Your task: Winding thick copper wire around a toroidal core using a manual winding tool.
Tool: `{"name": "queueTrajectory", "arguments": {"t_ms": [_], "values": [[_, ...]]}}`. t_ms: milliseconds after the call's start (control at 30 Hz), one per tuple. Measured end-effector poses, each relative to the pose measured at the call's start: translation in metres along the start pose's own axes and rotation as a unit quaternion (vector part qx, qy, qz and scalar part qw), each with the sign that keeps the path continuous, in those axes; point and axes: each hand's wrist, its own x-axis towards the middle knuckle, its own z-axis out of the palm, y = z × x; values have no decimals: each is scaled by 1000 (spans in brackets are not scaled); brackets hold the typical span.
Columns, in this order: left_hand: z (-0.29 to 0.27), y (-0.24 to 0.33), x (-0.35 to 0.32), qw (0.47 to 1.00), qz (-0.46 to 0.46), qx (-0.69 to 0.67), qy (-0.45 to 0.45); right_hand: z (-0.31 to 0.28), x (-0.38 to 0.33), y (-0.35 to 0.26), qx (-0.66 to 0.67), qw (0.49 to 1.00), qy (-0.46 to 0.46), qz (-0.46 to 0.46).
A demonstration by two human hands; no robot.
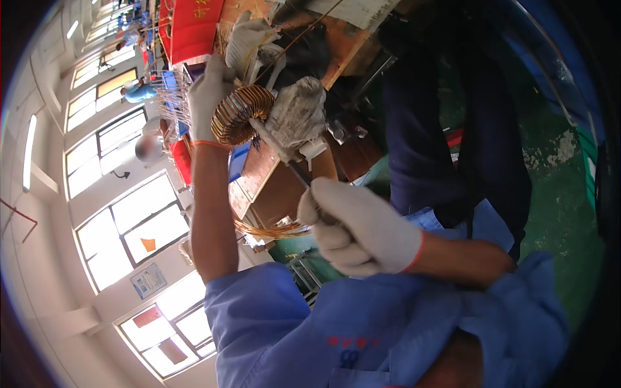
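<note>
Here, upper centre of the frame, the left hand (208, 97) grips a copper-wound toroid coil (240, 114); the right hand (358, 226) is fisted around a metal rod tool (282, 152) through its hole; winding looks mostly complete, loose copper wire (268, 229) remaining

Your left hand (208, 97) is sitting at ten o'clock of the wound ring coil (240, 114), touching it. The wrapped clamp (299, 113) is pressing the coil from three o'clock. A rod tool (284, 155) is running from the coil toward five o'clock into your right hand (356, 226). Loose wire (268, 229) is trailing at nine o'clock of that hand, over the workbench (265, 181).
</note>
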Motion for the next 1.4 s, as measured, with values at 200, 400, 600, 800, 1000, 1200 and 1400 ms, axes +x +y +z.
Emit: {"name": "queueTrajectory", "arguments": {"t_ms": [200,400,600,800,1000,1200,1400], "values": [[-36,55,-66,916,321,138,-198,-63,-40,34,264,887,-375,56],[-33,42,-79,800,411,383,-210,-64,-196,12,-340,926,160,31],[-27,39,-73,803,439,361,-180,-34,-107,-98,-737,512,308,-315],[-25,42,-73,848,367,320,-209,-25,-13,-171,-813,222,316,-436],[-25,38,-74,859,368,294,-201,-87,8,-84,-708,560,197,-383],[-20,35,-67,869,366,247,-223,-71,1,-129,-897,384,178,-125],[-38,3,-77,885,415,125,-169,50,-61,-123,-914,160,151,-342]]}}
